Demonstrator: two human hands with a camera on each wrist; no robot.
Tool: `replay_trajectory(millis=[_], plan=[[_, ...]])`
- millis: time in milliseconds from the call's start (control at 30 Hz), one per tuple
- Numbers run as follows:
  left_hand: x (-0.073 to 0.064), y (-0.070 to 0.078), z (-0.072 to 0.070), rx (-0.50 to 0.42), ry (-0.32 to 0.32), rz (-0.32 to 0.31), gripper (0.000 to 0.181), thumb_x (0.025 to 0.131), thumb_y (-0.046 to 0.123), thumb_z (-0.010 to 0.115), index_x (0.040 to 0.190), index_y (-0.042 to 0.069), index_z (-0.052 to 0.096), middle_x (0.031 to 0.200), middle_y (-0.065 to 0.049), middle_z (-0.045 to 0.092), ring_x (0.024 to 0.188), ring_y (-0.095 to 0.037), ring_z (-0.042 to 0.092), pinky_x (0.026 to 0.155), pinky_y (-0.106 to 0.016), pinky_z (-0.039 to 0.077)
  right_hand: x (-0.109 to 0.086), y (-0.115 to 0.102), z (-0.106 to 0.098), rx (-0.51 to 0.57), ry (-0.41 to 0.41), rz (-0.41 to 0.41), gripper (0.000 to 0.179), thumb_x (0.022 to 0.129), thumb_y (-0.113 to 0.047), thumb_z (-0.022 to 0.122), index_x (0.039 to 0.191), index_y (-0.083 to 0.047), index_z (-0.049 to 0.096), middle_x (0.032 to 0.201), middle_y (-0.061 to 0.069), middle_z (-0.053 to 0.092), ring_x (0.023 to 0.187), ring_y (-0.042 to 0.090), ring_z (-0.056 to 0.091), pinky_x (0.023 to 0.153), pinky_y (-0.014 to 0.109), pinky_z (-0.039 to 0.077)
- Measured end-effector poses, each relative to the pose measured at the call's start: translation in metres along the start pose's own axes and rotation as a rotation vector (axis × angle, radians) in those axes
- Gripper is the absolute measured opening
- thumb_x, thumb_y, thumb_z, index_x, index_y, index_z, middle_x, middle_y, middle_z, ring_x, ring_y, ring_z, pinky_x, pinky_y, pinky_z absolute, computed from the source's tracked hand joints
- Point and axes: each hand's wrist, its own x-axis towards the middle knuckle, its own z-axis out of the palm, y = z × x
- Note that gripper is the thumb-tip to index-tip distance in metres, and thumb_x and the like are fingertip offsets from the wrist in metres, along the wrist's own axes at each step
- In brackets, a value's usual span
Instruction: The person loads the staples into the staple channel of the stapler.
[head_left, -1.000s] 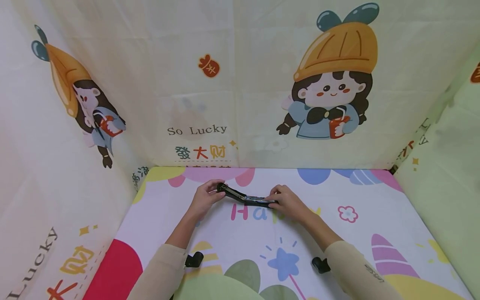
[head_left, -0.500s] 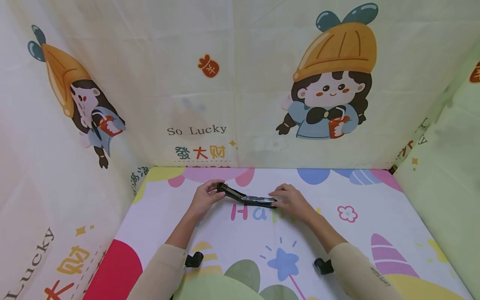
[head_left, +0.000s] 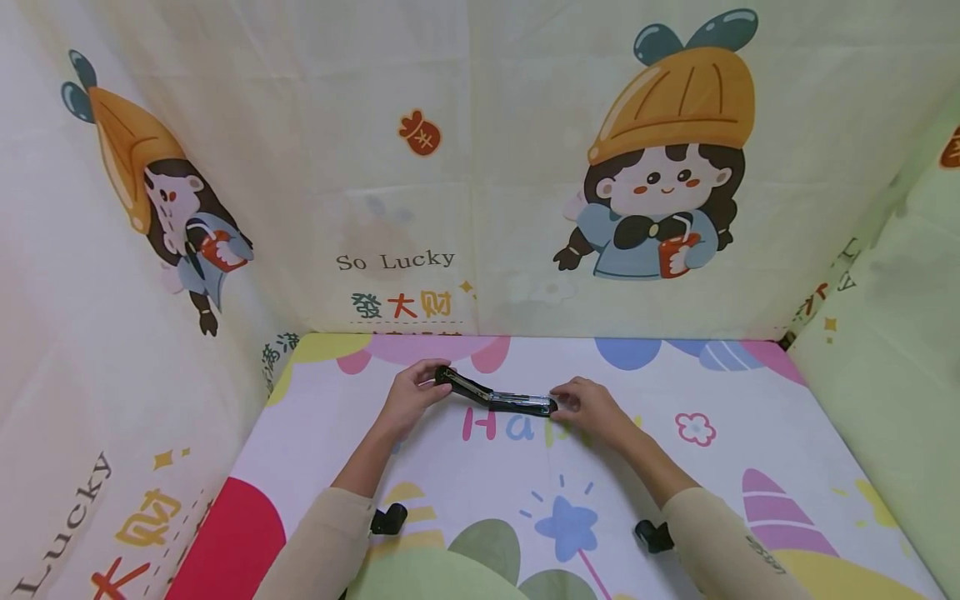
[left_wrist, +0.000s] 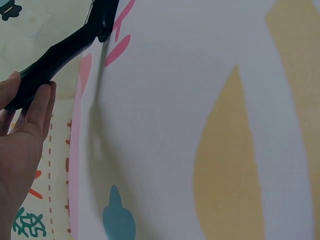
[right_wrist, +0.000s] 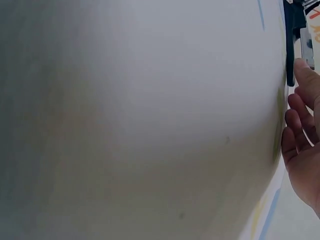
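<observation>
A black stapler (head_left: 517, 404) lies swung open above the white table, its silver staple channel (head_left: 517, 398) showing along the lower half. My left hand (head_left: 408, 400) grips the raised end of its upper arm between thumb and fingers. In the left wrist view that arm (left_wrist: 62, 57) slants up from my fingertips to the hinge. On the other side, my right hand (head_left: 592, 408) has its thumb and a finger around the right end of the stapler's base. The right wrist view catches only the tip of that end (right_wrist: 290, 75) beside the thumb, with the other fingers curled below it.
The table (head_left: 645, 475) bears a bright printed cover. Pale printed cloth walls (head_left: 510, 208) rise close behind it and on both sides. A black wrist-camera mount (head_left: 388, 519) juts inward from the left sleeve, and another mount (head_left: 655, 537) from the right.
My right hand has let go of the staple channel and slid right to the stapler's end. The left hand and the stapler have stayed in place.
</observation>
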Motion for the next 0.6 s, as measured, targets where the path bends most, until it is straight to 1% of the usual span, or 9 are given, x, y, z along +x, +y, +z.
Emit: replay_trajectory(millis=[133,233,400,500,600], plan=[[0.0009,-0.001,0.0005,0.009,0.0,0.007,0.049,0.094,-0.002,0.072,0.141,0.0,0.059,0.135,-0.02,0.064,0.12,-0.031,0.065,0.094,-0.028,0.06,0.0019,0.0008,0.0014,0.01,-0.011,0.013,0.038,0.084,-0.022,0.087,0.117,-0.006,0.075,0.102,0.002,0.07,0.091,0.015,0.061,0.081,0.034,0.056],[0.0004,-0.0008,0.0007,0.019,0.006,0.009,0.046,0.093,-0.002,0.073,0.138,0.004,0.062,0.134,-0.019,0.065,0.121,-0.031,0.065,0.093,-0.027,0.06,0.0032,0.0011,0.0031,0.008,-0.016,0.014,0.035,0.084,-0.022,0.087,0.114,-0.006,0.076,0.099,0.002,0.068,0.089,0.015,0.059,0.081,0.034,0.055],[-0.001,0.0006,0.0012,0.031,0.01,0.018,0.043,0.093,-0.001,0.074,0.133,0.009,0.066,0.133,-0.018,0.066,0.122,-0.032,0.064,0.093,-0.027,0.06,0.0034,0.0011,0.0055,-0.008,-0.018,0.015,0.032,0.084,-0.021,0.087,0.111,-0.008,0.076,0.096,0.0,0.066,0.086,0.013,0.056,0.079,0.031,0.051],[-0.0011,0.0009,0.0016,0.055,0.009,0.032,0.043,0.092,0.002,0.075,0.134,0.01,0.066,0.134,-0.017,0.066,0.125,-0.033,0.063,0.096,-0.028,0.06,0.0021,-0.0017,0.0052,0.005,-0.011,0.014,0.03,0.084,-0.018,0.086,0.11,-0.008,0.076,0.095,-0.001,0.066,0.085,0.012,0.056,0.077,0.029,0.051],[-0.0011,0.0018,0.0022,0.105,0.012,0.049,0.045,0.092,0.006,0.077,0.135,0.012,0.066,0.135,-0.015,0.067,0.128,-0.031,0.061,0.103,-0.033,0.056,0.0004,-0.006,0.004,0.018,-0.004,0.011,0.029,0.084,-0.016,0.086,0.11,-0.007,0.077,0.095,-0.001,0.066,0.085,0.012,0.058,0.077,0.029,0.054]])
